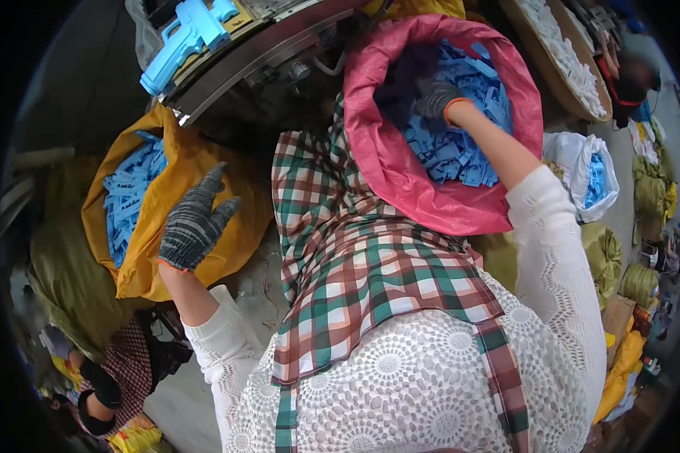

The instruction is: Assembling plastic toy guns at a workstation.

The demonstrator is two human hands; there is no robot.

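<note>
My left hand (195,223), in a grey striped knit glove, is open with its fingers apart. It hovers by the side of a yellow woven sack (230,215) and holds nothing. Inside that sack lie light blue plastic pieces (134,189). My right hand (435,103), gloved the same way, reaches into a large pink woven sack (370,170) filled with blue plastic parts (461,155). Its fingertips sink into shadow at the parts, so any grip is hidden. A light blue toy gun (193,41) rests at the edge of a worktable ahead on the left.
The metal-edged worktable (264,53) stands in front of me. White pieces fill a long tan container (563,57) at the far right. A white sack (582,170) with blue parts sits beyond my right arm. Other people sit at the left and right edges, among more sacks.
</note>
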